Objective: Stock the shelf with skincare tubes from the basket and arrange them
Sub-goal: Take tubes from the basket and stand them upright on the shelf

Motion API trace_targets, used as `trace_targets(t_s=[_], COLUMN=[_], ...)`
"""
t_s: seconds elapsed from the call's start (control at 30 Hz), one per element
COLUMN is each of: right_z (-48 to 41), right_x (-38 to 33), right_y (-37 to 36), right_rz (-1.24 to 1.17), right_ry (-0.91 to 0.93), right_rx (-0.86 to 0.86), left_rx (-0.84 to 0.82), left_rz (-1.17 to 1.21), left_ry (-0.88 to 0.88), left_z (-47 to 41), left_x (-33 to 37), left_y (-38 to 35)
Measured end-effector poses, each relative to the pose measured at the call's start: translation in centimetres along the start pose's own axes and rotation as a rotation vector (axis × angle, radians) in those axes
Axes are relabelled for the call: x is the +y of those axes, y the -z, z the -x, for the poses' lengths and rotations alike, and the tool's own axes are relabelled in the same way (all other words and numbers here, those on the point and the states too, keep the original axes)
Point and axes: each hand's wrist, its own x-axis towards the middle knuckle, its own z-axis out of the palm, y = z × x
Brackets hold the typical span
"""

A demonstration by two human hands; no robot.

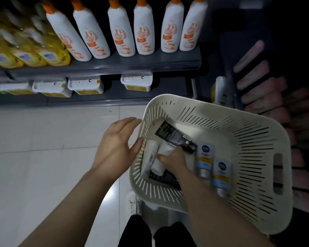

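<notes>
The right hand (pixel 173 157) reaches down into the cream slotted plastic basket (pixel 253 157) and closes its fingers around a white plastic skincare tube (pixel 159 163) lying at the basket's left side, atop a black tube (pixel 175 138). The left hand (pixel 116 147) is open and flat, empty, resting against the basket's left rim. Two pale blue-and-yellow tubes (pixel 212 166) lie to the right. The tubes look light, smooth and squeezable, likely slippery; gripping mid-body, fingers wrapped round, seems safest. The grey metal shelf (pixel 132 63) stands far, lined with white bottles with orange caps (pixel 121 32).
</notes>
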Motion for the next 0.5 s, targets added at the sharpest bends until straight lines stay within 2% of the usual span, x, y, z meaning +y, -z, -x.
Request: trace_targets(t_s=[0.2,0.43,0.5], right_z=[1.2,3.9,4.4], right_x=[-0.4,-0.9,-1.1], right_y=[1.2,5.9,7.4], right_rz=[-0.009,-0.035,-0.057], right_ry=[-0.056,0.023,0.045], right_rx=[-0.004,0.014,0.043], left_rx=[-0.02,0.038,-0.102], left_rz=[0.012,-0.016,-0.024], left_ry=[-0.003,-0.125,-0.057], left_z=[-0.1,-0.7,-1.0], left_x=[0.1,3.9,5.4], left_y=[0.3,-0.2,-1.2])
